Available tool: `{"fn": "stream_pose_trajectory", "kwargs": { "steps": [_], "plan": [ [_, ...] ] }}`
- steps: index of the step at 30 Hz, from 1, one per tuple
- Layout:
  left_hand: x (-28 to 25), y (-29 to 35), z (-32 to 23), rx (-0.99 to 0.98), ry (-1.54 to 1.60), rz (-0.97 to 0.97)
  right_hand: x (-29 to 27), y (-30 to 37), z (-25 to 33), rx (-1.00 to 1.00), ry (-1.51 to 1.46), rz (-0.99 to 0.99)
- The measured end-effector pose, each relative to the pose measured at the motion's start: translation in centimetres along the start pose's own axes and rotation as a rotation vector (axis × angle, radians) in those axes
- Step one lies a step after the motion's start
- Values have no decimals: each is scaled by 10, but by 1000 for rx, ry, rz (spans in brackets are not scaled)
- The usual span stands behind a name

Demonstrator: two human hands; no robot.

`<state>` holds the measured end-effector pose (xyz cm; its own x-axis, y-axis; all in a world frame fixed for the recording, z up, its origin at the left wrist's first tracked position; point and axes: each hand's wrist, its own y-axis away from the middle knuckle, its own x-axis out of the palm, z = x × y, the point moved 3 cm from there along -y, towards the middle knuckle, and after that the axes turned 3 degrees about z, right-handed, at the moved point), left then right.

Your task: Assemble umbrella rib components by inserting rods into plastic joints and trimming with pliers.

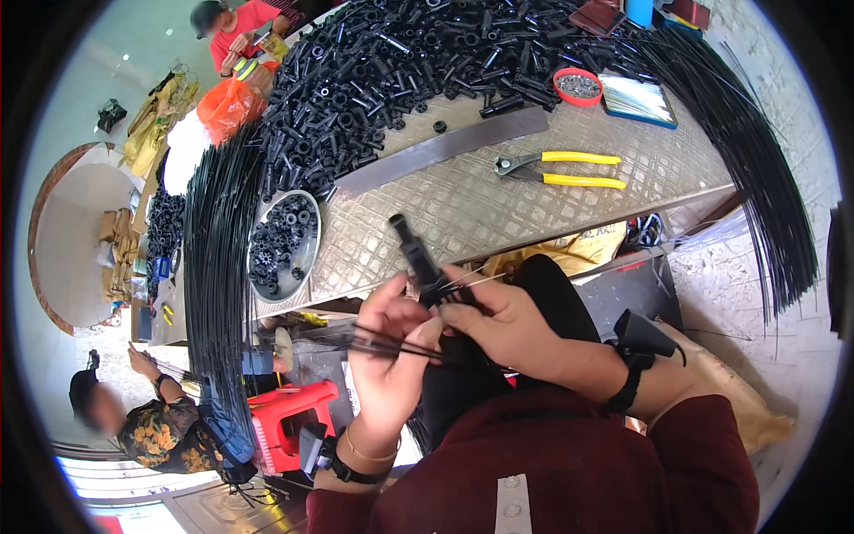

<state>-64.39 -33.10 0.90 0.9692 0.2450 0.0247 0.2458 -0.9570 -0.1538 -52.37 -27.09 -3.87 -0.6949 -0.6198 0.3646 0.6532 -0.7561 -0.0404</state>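
Note:
Above my lap, a black tubular plastic fitting (414, 254) points up and away to the left, its lower end between my hands. My left hand (389, 351) is closed at that end and also has several thin black rods (378, 343) across its palm and fingers. Fingers of my right hand (503, 311) pinch close against the same fitting. A thin pale strand (467, 277) sticks out by the right fingertips. Which fingers bear the fitting's weight I cannot tell, as its lower end is partly hidden.
A big heap of black fittings (356, 84) covers the table's far side. Nearer lie a flat metal strip (445, 151), yellow-handled pincers (560, 169), an oval bowl of black nuts (285, 245) and a red dish (578, 87). Rod bundles (213, 267) overhang the left. Two people work nearby.

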Motion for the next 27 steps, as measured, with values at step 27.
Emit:
{"fn": "stream_pose_trajectory", "kwargs": {
  "steps": [27],
  "plan": [
    [-26, -9, -3, 325, -435, 1, 6, -6, -10, 134, 191, 188]
  ]
}}
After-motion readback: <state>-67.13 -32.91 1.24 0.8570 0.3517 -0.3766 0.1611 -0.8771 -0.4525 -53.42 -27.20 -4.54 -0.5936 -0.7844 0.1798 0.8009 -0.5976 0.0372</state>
